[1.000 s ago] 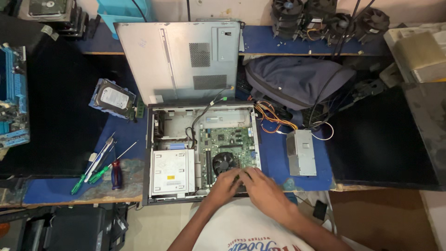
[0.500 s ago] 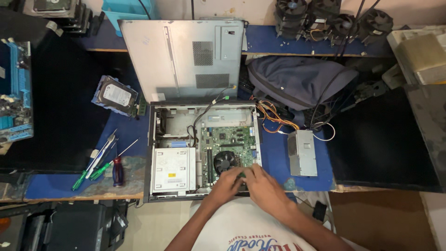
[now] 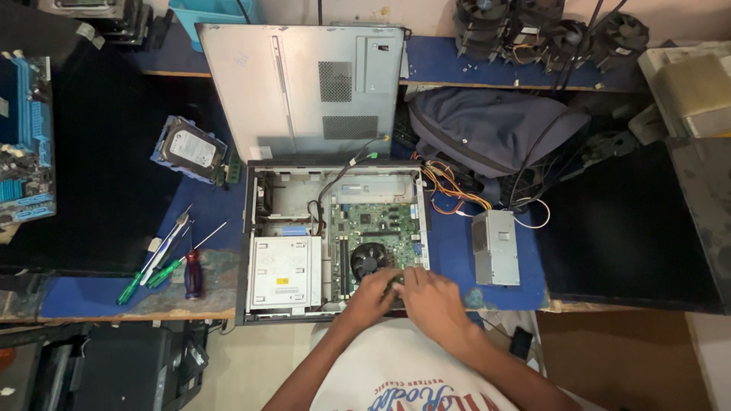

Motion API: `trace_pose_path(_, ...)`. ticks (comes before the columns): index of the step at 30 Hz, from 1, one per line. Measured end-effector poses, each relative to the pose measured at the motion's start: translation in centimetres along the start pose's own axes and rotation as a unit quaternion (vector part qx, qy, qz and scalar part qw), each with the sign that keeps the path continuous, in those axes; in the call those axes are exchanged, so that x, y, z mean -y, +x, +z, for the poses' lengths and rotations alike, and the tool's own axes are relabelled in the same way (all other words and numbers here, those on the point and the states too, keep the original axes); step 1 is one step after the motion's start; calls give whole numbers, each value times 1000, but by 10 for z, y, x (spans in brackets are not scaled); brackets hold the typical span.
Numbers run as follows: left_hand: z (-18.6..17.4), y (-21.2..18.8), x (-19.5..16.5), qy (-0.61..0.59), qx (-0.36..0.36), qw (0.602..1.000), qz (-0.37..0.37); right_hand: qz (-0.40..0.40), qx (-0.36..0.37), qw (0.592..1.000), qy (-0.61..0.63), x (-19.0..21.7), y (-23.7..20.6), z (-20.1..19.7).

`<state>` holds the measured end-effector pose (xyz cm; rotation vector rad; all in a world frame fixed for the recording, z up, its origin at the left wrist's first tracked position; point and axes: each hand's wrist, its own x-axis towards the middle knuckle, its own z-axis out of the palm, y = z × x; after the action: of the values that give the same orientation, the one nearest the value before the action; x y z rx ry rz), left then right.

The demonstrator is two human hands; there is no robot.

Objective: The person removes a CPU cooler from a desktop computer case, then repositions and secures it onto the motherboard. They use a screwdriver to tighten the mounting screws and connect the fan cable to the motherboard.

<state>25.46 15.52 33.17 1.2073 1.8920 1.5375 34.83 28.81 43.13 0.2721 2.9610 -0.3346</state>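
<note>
Over the near edge of the open computer case (image 3: 259, 228) both my hands meet, left hand (image 3: 373, 293) and right hand (image 3: 430, 297) touching, fingers curled onto the motherboard (image 3: 377, 224) just below its fan (image 3: 369, 259); whether they grip anything I cannot tell. Inside the case, an optical drive (image 3: 285, 272) fills the corner left of the fan, and the lid (image 3: 304, 91) lies flat behind so everything stays reachable.

The left hand (image 3: 373, 295) and right hand (image 3: 428, 295) cover the near corner of the green motherboard (image 3: 378, 232), so whatever the fingers touch there cannot be told. The blue circuit board (image 3: 24, 144) is cut by the left edge, the beige box (image 3: 689, 87) by the right. The fans (image 3: 548, 30) run past the top edge.
</note>
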Motion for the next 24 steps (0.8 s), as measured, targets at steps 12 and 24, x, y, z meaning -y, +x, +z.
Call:
trace_pose_path(12, -1, -1, -1, 11, 14, 1000, -2, -76, -118, 989, 51, 1, -6, -6)
trace_pose_path(24, -2, -1, -2, 18, 22, 999, -15, -85, -130, 984, 81, -1, -11, -5)
